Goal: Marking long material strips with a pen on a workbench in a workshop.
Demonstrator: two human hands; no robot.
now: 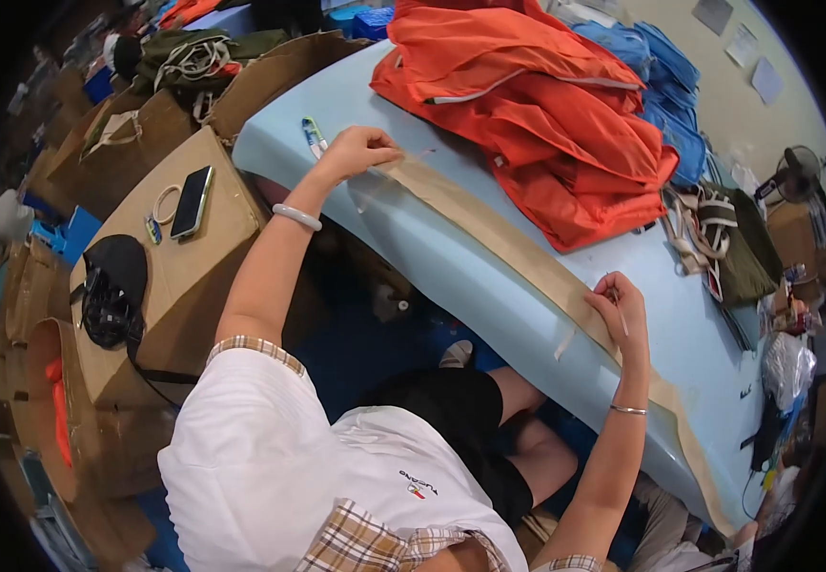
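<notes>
A long tan strip [494, 242] runs diagonally along the front edge of the pale blue tabletop [294, 129]. My left hand [356, 153] pinches the strip at its upper left end, near some small green-and-white tools [314, 136]. Further right along it, my right hand [620, 307] is closed in a pinch on the same strip, which continues past my wrist toward the lower right. A short translucent piece [562, 341] lies by the strip, just left of my right hand.
An orange fabric pile [518, 133], blue fabric [668, 105] and olive bags [748, 248] cover the back. Left, a cardboard box [146, 372] bears a phone [192, 202] and black cap [112, 276]. A fan [796, 174] stands right. Another person's trousers [656, 524] show lower right.
</notes>
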